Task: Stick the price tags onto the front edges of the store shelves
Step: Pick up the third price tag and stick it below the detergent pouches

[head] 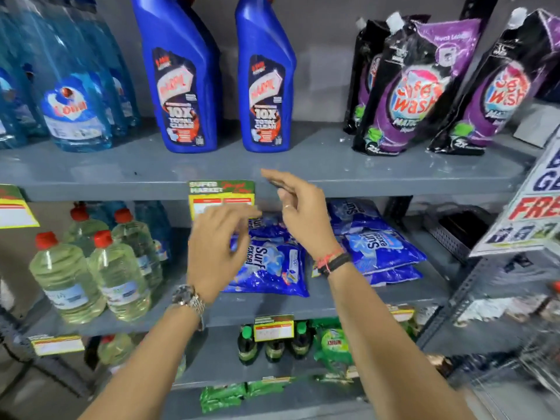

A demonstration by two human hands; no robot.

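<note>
A green, yellow and white price tag (221,197) hangs on the front edge of the grey upper shelf (394,186), below two blue cleaner bottles (181,83). My left hand (218,247) is just under the tag, fingers loosely curled and blurred, with nothing visible in it. My right hand (298,207) is to the tag's right at the shelf edge, fingers spread, apparently holding nothing. Other price tags hang at the far left (15,207) and on the lower shelf edges (274,328), (57,344).
Blue detergent packs (272,265) and clear bottles with red caps (94,268) fill the middle shelf. Purple pouches (418,86) stand top right. A white promo sign (527,207) juts in at the right. Green products sit on the lower shelves.
</note>
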